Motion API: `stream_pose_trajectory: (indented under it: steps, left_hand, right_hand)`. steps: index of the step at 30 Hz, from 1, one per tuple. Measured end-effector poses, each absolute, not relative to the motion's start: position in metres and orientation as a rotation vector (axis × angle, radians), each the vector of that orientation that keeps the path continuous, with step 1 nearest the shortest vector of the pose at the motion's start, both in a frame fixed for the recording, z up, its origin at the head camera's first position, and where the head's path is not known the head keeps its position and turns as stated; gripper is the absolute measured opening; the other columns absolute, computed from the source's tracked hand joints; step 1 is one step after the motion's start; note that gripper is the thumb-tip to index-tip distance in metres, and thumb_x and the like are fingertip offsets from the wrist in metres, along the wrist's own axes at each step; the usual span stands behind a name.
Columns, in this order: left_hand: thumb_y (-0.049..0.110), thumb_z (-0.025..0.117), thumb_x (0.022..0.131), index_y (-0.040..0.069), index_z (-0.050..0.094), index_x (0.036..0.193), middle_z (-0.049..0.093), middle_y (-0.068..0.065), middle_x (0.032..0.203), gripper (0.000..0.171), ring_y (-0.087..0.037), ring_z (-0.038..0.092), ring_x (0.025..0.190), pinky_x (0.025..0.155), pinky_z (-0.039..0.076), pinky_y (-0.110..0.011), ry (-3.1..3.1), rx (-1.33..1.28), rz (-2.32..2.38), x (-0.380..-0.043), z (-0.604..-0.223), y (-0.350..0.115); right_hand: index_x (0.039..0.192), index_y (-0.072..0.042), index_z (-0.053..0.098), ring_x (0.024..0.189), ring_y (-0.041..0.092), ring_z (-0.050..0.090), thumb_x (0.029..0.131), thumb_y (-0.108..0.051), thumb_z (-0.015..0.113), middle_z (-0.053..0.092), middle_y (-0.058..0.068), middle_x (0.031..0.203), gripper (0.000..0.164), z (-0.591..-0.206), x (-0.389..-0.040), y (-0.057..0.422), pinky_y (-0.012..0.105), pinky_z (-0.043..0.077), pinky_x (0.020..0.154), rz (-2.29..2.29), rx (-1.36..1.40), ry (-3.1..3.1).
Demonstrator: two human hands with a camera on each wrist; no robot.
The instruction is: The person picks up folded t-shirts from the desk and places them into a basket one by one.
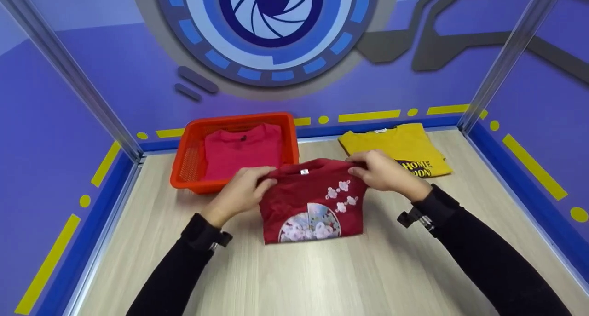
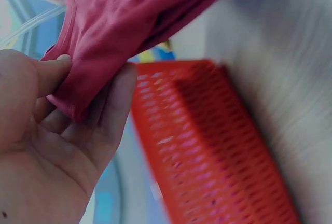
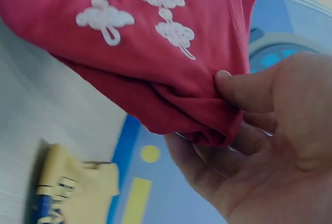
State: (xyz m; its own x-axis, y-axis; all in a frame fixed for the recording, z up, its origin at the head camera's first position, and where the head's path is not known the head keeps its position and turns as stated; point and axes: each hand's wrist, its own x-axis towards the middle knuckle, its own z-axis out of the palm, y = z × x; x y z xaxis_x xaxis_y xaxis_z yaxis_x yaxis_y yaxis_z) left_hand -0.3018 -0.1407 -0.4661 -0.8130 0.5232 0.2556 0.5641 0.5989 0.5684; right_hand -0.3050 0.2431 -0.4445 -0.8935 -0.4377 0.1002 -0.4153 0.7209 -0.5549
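Observation:
A folded dark red T-shirt (image 1: 294,192) with a round floral print and white flower knots hangs between both hands, above the table. The left hand (image 1: 246,189) pinches its upper left corner between thumb and fingers. At the opposite upper corner, the right hand (image 1: 379,171) grips the cloth the same way. Close up, the left wrist view has the left thumb (image 2: 54,73) pressed on the red fabric (image 2: 119,22). In the right wrist view the right fingers (image 3: 207,167) lie under the fold, with the thumb on top.
An orange-red plastic basket (image 1: 187,162) stands at the back left, holding a folded pink-red shirt (image 1: 241,150). To the back right lies a folded yellow shirt (image 1: 391,143) with dark lettering. Printed panels (image 1: 101,72) enclose the wooden tabletop (image 1: 294,279).

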Motion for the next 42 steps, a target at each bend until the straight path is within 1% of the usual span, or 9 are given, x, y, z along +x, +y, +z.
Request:
stream_pose_trajectory:
  steps: [6, 11, 17, 20, 26, 31, 35, 38, 42]
  left_hand:
    - [0.02, 0.072, 0.109, 0.011, 0.079, 0.134, 0.082, -0.006, 0.125, 0.028, -0.019, 0.077, 0.103, 0.1, 0.065, -0.043, -2.646, -0.899, -1.028, -0.305, -0.44, -0.157]
    - [0.016, 0.073, 0.107, 0.007, 0.078, 0.136, 0.081, -0.012, 0.131, 0.031, -0.028, 0.078, 0.121, 0.11, 0.061, -0.05, -2.558, -0.838, -0.999, -0.306, -0.42, -0.173]
    - [0.012, 0.075, 0.105, 0.009, 0.081, 0.132, 0.082, -0.011, 0.13, 0.028, -0.03, 0.077, 0.122, 0.109, 0.06, -0.052, -2.516, -0.8, -0.985, -0.309, -0.396, -0.201]
    - [0.014, 0.076, 0.105, 0.013, 0.083, 0.13, 0.083, -0.008, 0.122, 0.026, -0.026, 0.078, 0.102, 0.092, 0.063, -0.037, -2.55, -0.786, -0.968, -0.31, -0.382, -0.218]
    - [0.02, 0.075, 0.106, 0.021, 0.084, 0.124, 0.078, -0.002, 0.102, 0.02, -0.015, 0.06, 0.072, 0.064, 0.047, -0.022, -2.662, -0.772, -0.924, -0.303, -0.353, -0.253]
    - [0.026, 0.07, 0.11, 0.021, 0.081, 0.131, 0.08, -0.007, 0.12, 0.024, -0.017, 0.069, 0.088, 0.073, 0.051, -0.018, -2.822, -0.703, -0.955, -0.297, -0.331, -0.281]
    - [0.028, 0.064, 0.113, 0.016, 0.072, 0.147, 0.074, -0.014, 0.139, 0.037, -0.025, 0.066, 0.111, 0.088, 0.048, -0.022, -3.011, -0.596, -0.875, -0.308, -0.322, -0.294]
    - [0.024, 0.059, 0.114, 0.011, 0.069, 0.148, 0.072, -0.017, 0.137, 0.038, -0.028, 0.063, 0.114, 0.094, 0.046, -0.032, -3.091, -0.527, -0.802, -0.326, -0.324, -0.298]
    - [0.017, 0.056, 0.113, 0.006, 0.071, 0.143, 0.072, -0.023, 0.128, 0.035, -0.035, 0.063, 0.111, 0.093, 0.047, -0.045, -3.079, -0.422, -0.723, -0.354, -0.332, -0.293]
  right_hand:
    - [0.129, -0.007, 0.082, 0.091, 0.024, 0.077, 0.105, -0.011, 0.075, 0.084, 0.013, 0.111, 0.025, -0.423, -0.301, 0.235, 0.038, 0.066, 0.08, -0.999, -0.85, 3.005]
    - [0.128, -0.011, 0.083, 0.093, 0.021, 0.078, 0.105, -0.014, 0.077, 0.085, 0.008, 0.113, 0.024, -0.411, -0.301, 0.22, 0.039, 0.067, 0.081, -1.091, -0.967, 3.072]
    - [0.125, -0.014, 0.085, 0.092, 0.021, 0.078, 0.104, -0.018, 0.079, 0.085, 0.006, 0.112, 0.023, -0.398, -0.309, 0.196, 0.037, 0.067, 0.079, -1.144, -1.119, 3.052]
    - [0.125, -0.012, 0.085, 0.091, 0.022, 0.077, 0.104, -0.019, 0.079, 0.085, 0.007, 0.111, 0.023, -0.39, -0.311, 0.184, 0.035, 0.067, 0.079, -1.153, -1.129, 3.014]
    - [0.131, -0.01, 0.082, 0.098, 0.024, 0.079, 0.106, -0.02, 0.077, 0.084, 0.01, 0.116, 0.027, -0.369, -0.308, 0.156, 0.037, 0.069, 0.085, -1.139, -1.074, 2.946]
    - [0.138, -0.012, 0.079, 0.101, 0.024, 0.077, 0.108, -0.018, 0.073, 0.083, 0.009, 0.124, 0.031, -0.356, -0.315, 0.133, 0.036, 0.067, 0.087, -1.038, -1.057, 2.869]
    - [0.141, -0.01, 0.076, 0.088, 0.025, 0.07, 0.11, -0.016, 0.068, 0.08, 0.012, 0.128, 0.033, -0.357, -0.339, 0.114, 0.033, 0.056, 0.078, -0.958, -1.017, 2.817]
    - [0.141, -0.008, 0.076, 0.087, 0.025, 0.068, 0.111, -0.015, 0.065, 0.079, 0.013, 0.129, 0.032, -0.366, -0.362, 0.097, 0.033, 0.054, 0.078, -0.938, -0.963, 2.817]
    - [0.141, -0.004, 0.074, 0.106, 0.025, 0.072, 0.112, -0.012, 0.06, 0.078, 0.014, 0.133, 0.032, -0.379, -0.393, 0.079, 0.036, 0.061, 0.095, -0.844, -0.986, 2.901]
